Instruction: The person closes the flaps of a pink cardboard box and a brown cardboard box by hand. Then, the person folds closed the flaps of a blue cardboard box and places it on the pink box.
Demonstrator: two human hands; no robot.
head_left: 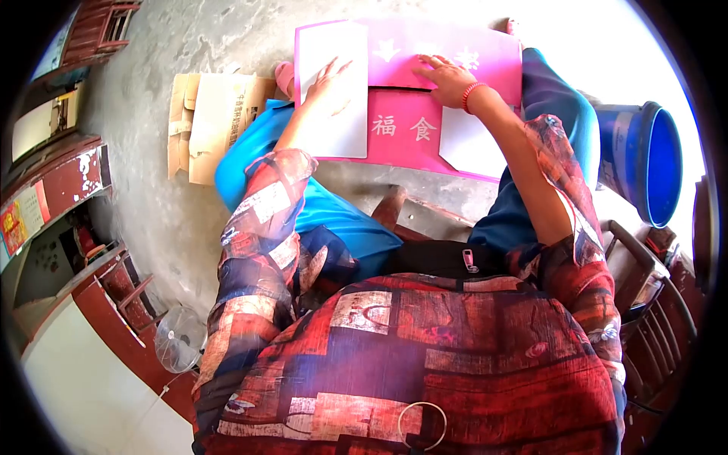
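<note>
A pink cardboard sheet (409, 155) printed with white characters and flower shapes lies across my knees. On its left side is a white panel (334, 125), and a smaller white patch (470, 144) shows at the lower right. My left hand (328, 83) rests flat on the white panel with its fingers stretched out. My right hand (447, 76), with a red bracelet (472, 96) at the wrist, lies on the pink part with fingers apart. A dark slit (402, 89) runs across the sheet, left of the right wrist.
Flattened brown cardboard (216, 125) lies on the concrete floor to the left. A large blue bucket (644, 163) stands at the right, above a dark chair (656, 326). At lower left are a small fan (180, 339) and dark red furniture (106, 318).
</note>
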